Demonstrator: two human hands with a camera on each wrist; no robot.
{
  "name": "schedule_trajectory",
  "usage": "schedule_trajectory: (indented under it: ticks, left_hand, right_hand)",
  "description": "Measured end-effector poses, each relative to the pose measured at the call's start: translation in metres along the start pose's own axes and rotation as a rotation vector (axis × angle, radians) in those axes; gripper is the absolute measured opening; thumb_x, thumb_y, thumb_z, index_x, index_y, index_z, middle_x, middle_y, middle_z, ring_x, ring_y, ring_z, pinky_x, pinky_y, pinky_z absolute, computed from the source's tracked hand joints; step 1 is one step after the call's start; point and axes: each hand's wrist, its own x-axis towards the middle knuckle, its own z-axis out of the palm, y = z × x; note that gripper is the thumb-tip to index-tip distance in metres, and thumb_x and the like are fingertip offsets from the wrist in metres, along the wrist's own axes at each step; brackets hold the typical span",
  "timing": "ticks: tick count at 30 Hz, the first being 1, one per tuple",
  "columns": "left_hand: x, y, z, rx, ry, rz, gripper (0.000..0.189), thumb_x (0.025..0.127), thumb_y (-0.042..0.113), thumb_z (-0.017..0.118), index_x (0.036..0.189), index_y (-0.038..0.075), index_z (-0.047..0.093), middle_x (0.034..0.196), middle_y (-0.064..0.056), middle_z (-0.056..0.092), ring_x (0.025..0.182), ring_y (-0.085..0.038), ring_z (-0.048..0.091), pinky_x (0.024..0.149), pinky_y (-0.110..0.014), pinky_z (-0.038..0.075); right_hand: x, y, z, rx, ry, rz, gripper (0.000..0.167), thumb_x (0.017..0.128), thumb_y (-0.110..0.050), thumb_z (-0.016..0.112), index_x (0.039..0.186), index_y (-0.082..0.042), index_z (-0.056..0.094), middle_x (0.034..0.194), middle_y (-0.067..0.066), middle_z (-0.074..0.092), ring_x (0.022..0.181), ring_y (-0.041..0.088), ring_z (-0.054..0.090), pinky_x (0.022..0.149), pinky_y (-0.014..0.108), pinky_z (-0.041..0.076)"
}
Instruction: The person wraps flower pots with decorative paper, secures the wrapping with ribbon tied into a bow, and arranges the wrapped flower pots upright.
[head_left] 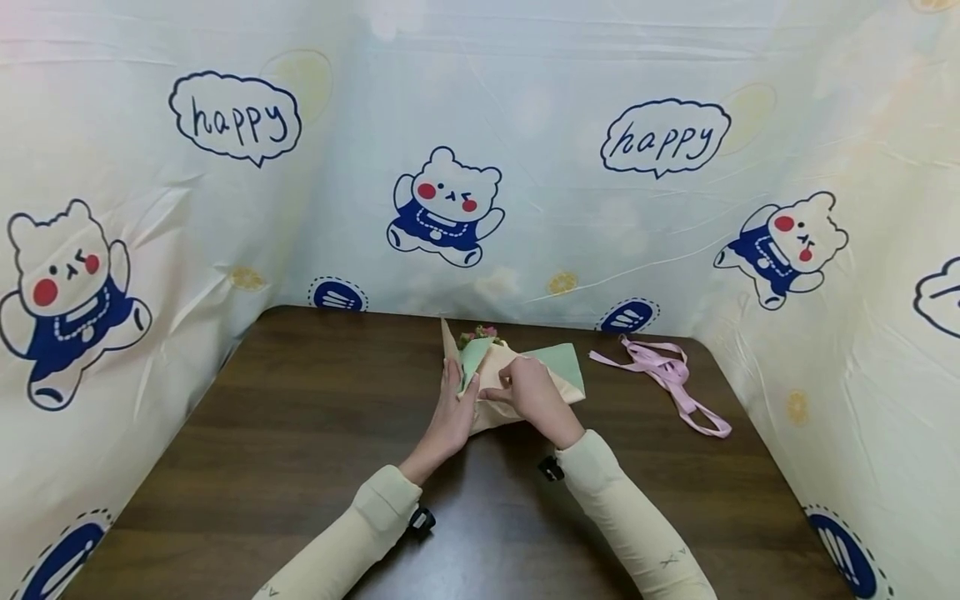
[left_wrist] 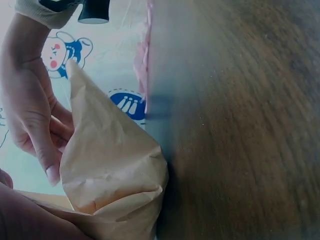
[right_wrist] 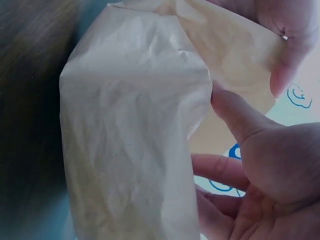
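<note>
A small bouquet lies on the table, its pink flowers (head_left: 480,335) showing over the top of tan wrapping paper (head_left: 491,415) lined with pale green (head_left: 561,361). My left hand (head_left: 452,421) grips the bouquet's left side, thumb in front and fingers behind. My right hand (head_left: 534,393) is at the front of the wrap and pinches the paper's edge. In the right wrist view its thumb (right_wrist: 235,110) meets the tan edge, with the other fingers partly hidden behind the paper. The left wrist view shows a pointed corner of the paper (left_wrist: 115,150) beside the right hand (left_wrist: 32,95).
A tangled pink ribbon (head_left: 667,375) lies at the table's back right. Around the brown wooden table (head_left: 300,433) hangs a pale curtain (head_left: 555,217) printed with bears and the word "happy". A small dark camera (head_left: 551,468) sits at each wrist.
</note>
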Motion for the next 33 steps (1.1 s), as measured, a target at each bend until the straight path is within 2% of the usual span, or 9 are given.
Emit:
schedule_trajectory:
  ticks: [8, 15, 19, 23, 26, 28, 30, 31, 33]
  left_hand:
    - [0.001, -0.003, 0.005, 0.093, 0.009, 0.086, 0.073, 0.111, 0.041, 0.029, 0.16, -0.003, -0.001, 0.17, -0.018, -0.011, 0.157, -0.034, -0.007, 0.124, -0.055, 0.008]
    - [0.004, 0.0, 0.01, 0.141, 0.006, 0.1, 0.069, 0.111, 0.032, 0.032, 0.159, -0.007, 0.002, 0.169, -0.023, -0.008, 0.156, -0.039, -0.006, 0.124, -0.056, 0.007]
    - [0.003, 0.003, 0.012, 0.177, -0.021, 0.098, 0.073, 0.11, 0.034, 0.035, 0.159, -0.007, 0.001, 0.168, -0.024, -0.012, 0.155, -0.04, -0.011, 0.123, -0.059, 0.003]
    - [0.001, -0.001, 0.011, 0.192, -0.059, 0.109, 0.078, 0.108, 0.04, 0.035, 0.159, -0.008, 0.0, 0.167, -0.024, -0.013, 0.155, -0.04, -0.014, 0.123, -0.06, 0.0]
    - [0.003, -0.007, 0.009, 0.289, -0.06, 0.323, 0.054, 0.107, 0.02, 0.035, 0.147, -0.017, 0.034, 0.162, -0.039, 0.007, 0.152, -0.053, -0.002, 0.12, -0.066, 0.006]
    - [0.003, -0.008, 0.005, 0.336, -0.072, 0.397, 0.047, 0.108, 0.012, 0.031, 0.141, -0.021, 0.038, 0.159, -0.042, 0.013, 0.15, -0.056, 0.002, 0.12, -0.066, 0.008]
    - [0.005, -0.007, 0.002, 0.407, -0.072, 0.474, 0.037, 0.107, 0.004, 0.027, 0.123, -0.02, 0.05, 0.154, -0.045, 0.021, 0.148, -0.059, 0.007, 0.12, -0.066, 0.011]
    - [0.006, -0.005, 0.001, 0.422, -0.081, 0.463, 0.039, 0.109, 0.005, 0.024, 0.122, -0.02, 0.051, 0.155, -0.044, 0.022, 0.149, -0.057, 0.009, 0.121, -0.064, 0.012]
    - [0.005, -0.003, -0.004, 0.376, -0.119, 0.385, 0.049, 0.112, 0.013, 0.023, 0.143, -0.023, 0.036, 0.16, -0.038, 0.016, 0.153, -0.05, 0.006, 0.123, -0.06, 0.01]
  right_hand:
    - [0.003, 0.002, 0.0, 0.109, -0.085, -0.072, 0.045, 0.085, -0.024, 0.085, 0.06, -0.011, 0.049, 0.053, -0.008, 0.027, 0.05, 0.008, 0.03, 0.052, 0.022, 0.027]
    - [0.005, 0.004, 0.001, 0.12, -0.099, -0.082, 0.038, 0.087, -0.02, 0.083, 0.063, -0.01, 0.055, 0.053, -0.003, 0.034, 0.049, 0.008, 0.033, 0.052, 0.023, 0.03]
    - [0.005, 0.005, 0.002, 0.134, -0.104, -0.079, 0.015, 0.086, -0.014, 0.082, 0.08, -0.003, 0.074, 0.06, 0.003, 0.056, 0.053, 0.007, 0.044, 0.055, 0.023, 0.038]
    - [0.003, 0.008, 0.004, 0.172, -0.116, -0.101, 0.015, 0.085, -0.012, 0.083, 0.093, -0.001, 0.078, 0.064, 0.006, 0.063, 0.055, 0.007, 0.047, 0.054, 0.023, 0.04]
    - [0.002, 0.012, 0.004, 0.215, -0.129, -0.136, 0.013, 0.084, -0.012, 0.084, 0.085, -0.004, 0.073, 0.056, 0.004, 0.051, 0.049, 0.006, 0.043, 0.05, 0.021, 0.033]
    - [0.001, 0.013, 0.003, 0.234, -0.128, -0.153, 0.016, 0.083, -0.011, 0.084, 0.079, -0.007, 0.069, 0.054, 0.002, 0.045, 0.047, 0.005, 0.041, 0.049, 0.021, 0.031]
    - [0.001, 0.015, 0.001, 0.253, -0.127, -0.165, 0.02, 0.082, -0.01, 0.084, 0.076, -0.009, 0.065, 0.055, -0.001, 0.043, 0.049, 0.005, 0.044, 0.049, 0.02, 0.034]
    - [0.001, 0.015, -0.001, 0.257, -0.127, -0.168, 0.022, 0.083, -0.011, 0.083, 0.074, -0.009, 0.063, 0.056, -0.001, 0.042, 0.05, 0.007, 0.046, 0.05, 0.02, 0.035]
    - [0.002, 0.017, -0.002, 0.254, -0.125, -0.175, 0.027, 0.084, -0.011, 0.082, 0.07, -0.01, 0.059, 0.057, -0.002, 0.041, 0.055, 0.01, 0.052, 0.053, 0.021, 0.04]
